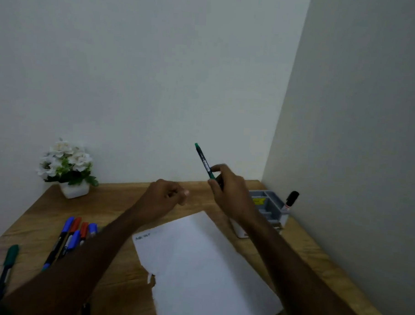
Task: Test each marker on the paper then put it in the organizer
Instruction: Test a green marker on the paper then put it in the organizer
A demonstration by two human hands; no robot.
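My right hand [229, 189] holds a green marker [203, 160] raised above the desk, its green end pointing up and away. My left hand [165, 194] hovers just left of it with fingers curled; whether it holds a cap is hidden. A white paper [202, 264] lies below both hands, with small writing near its top left corner. The grey organizer [271, 205] stands at the right, partly behind my right forearm, with a black marker [291, 200] upright in it. Several blue and red markers [73, 234] lie in a bunch at the left. A green marker [8, 263] lies alone at the far left.
A white pot of white flowers [67, 168] stands at the back left of the wooden desk [119, 201]. Walls close off the back and the right side, right behind the organizer.
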